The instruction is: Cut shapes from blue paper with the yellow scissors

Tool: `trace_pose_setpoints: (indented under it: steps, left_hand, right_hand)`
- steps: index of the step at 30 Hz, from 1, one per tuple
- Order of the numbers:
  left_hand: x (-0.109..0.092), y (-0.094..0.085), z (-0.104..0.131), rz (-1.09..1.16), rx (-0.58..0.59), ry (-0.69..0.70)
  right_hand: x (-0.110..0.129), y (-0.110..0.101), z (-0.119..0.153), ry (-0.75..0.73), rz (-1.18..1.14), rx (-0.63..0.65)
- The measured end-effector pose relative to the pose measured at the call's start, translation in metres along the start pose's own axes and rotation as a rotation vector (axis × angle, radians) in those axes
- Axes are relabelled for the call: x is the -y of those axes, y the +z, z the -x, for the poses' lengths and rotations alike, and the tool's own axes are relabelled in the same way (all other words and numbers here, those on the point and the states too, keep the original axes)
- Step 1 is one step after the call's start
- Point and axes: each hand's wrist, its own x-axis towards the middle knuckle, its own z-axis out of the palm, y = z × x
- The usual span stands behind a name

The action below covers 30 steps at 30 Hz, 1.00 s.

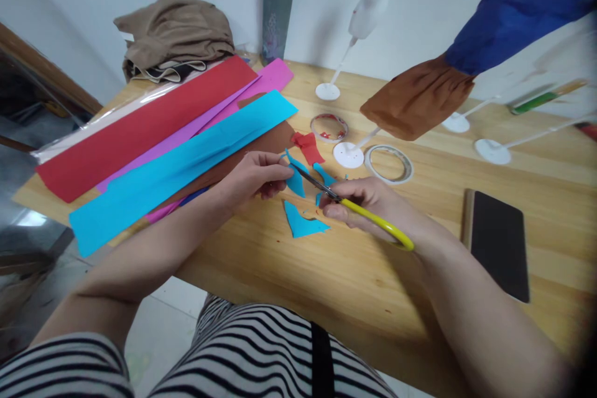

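Note:
My left hand [263, 175] pinches a small blue paper piece [295, 181] above the wooden table. Yellow-handled scissors [377, 221] are in my right hand [368, 202], their blades pointing left and touching or overlapping the blue piece. Below the hands lies a blue scrap [301, 222] with a curved cut edge. Another blue scrap [324, 174] is behind the blades, beside a crumpled red scrap [309, 148]. A long blue paper strip [186, 168] lies at the left, partly behind my left forearm.
Red paper [149, 127], pink paper [270, 81] and a brown cloth [181, 31] are at the left. A bottle [278, 9] stands behind. Tape rolls [389, 163], a phone [498, 245] and white stands [348, 155] bearing brown and blue paper dresses [420, 99] are at the right.

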Motion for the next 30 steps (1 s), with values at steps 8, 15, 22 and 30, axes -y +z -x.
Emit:
trace_pose_setpoints:
  steps: [8,15,22,30]
  left_hand:
    - [0.002,0.000,-0.003,-0.016,-0.013,-0.002]
    - [0.004,-0.001,-0.004,0.006,0.012,0.007]
    - [0.002,-0.001,-0.004,0.003,-0.001,-0.018]
    - [-0.004,0.002,-0.003,0.090,0.002,-0.017]
  right_hand:
    - [0.001,-0.001,0.000,-0.003,0.068,0.008]
    - [-0.002,-0.003,0.002,-0.009,0.122,0.012]
    - [0.001,-0.004,0.003,-0.027,0.139,0.026]
    - [0.000,-0.010,0.007,-0.028,0.216,0.032]
